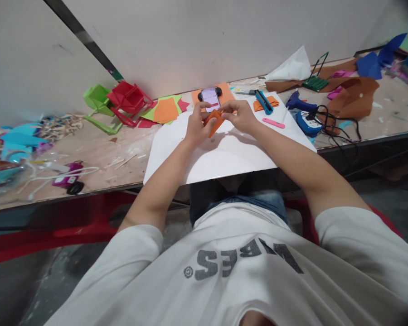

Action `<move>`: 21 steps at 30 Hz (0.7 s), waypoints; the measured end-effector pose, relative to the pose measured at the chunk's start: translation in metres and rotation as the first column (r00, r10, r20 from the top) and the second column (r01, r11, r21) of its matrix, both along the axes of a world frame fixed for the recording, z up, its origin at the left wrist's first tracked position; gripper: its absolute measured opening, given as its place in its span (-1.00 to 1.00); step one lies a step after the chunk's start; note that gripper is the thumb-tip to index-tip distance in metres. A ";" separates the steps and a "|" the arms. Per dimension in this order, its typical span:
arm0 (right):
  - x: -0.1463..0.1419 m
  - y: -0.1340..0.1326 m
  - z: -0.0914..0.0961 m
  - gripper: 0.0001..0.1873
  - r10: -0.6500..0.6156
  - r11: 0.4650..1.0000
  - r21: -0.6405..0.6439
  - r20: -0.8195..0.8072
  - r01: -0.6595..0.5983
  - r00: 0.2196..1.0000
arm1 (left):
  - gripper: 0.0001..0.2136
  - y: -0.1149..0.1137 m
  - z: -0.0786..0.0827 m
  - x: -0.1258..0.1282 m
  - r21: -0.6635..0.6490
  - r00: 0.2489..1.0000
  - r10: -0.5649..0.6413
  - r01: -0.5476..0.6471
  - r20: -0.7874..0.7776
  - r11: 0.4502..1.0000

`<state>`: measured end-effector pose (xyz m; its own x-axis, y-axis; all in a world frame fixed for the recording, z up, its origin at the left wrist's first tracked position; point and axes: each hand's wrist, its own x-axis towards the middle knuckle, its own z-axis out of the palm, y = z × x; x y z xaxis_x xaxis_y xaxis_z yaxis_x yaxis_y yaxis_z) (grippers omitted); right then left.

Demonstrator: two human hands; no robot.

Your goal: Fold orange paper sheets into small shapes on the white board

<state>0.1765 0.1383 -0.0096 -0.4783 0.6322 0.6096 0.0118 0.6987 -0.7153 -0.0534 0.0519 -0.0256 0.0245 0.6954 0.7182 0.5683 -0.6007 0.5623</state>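
Both of my hands meet over a white board [224,156] on the workbench. My left hand [197,124] is closed on a small folded piece of orange paper [213,122], gripping its left side. My right hand [240,115] pinches the same orange paper at its upper right edge with thumb and fingertips. A phone [211,97] with a lit screen stands just behind my hands. A pink strip [274,122] lies on the board to the right of my right hand.
Orange and green paper sheets [165,110] lie left of the phone, with red [129,99] and green [97,99] folded models beyond. A blue cutter [263,102], blue glue gun [301,104] with black cable, and brown sheets [355,93] sit right. A purple gadget [68,179] lies left.
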 end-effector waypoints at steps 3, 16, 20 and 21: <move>0.000 -0.002 0.001 -0.92 0.017 1.000 -0.017 0.006 -0.017 1.000 | -0.45 -0.001 0.000 -0.001 -0.044 1.000 -0.015 0.014 -0.021 0.999; 0.002 -0.006 0.004 -0.56 0.063 0.998 0.010 0.039 -0.063 0.997 | -0.74 0.004 -0.001 -0.004 -0.050 0.986 0.074 -0.083 -0.147 0.995; 0.006 -0.011 0.002 -0.69 0.046 0.988 0.136 0.170 -0.069 0.984 | -0.58 -0.003 -0.001 -0.001 -0.107 0.984 0.017 -0.036 -0.180 0.994; 0.006 -0.012 0.003 -0.72 0.021 0.978 0.197 0.235 -0.069 0.972 | -0.54 -0.005 -0.001 0.000 -0.114 0.981 -0.002 -0.021 -0.196 0.993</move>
<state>0.1830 0.1260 -0.0070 -0.6462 0.4817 0.5920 0.1251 0.8320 -0.5405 -0.0531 0.0465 -0.0266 0.1501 0.7738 0.6154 0.6794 -0.5329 0.5044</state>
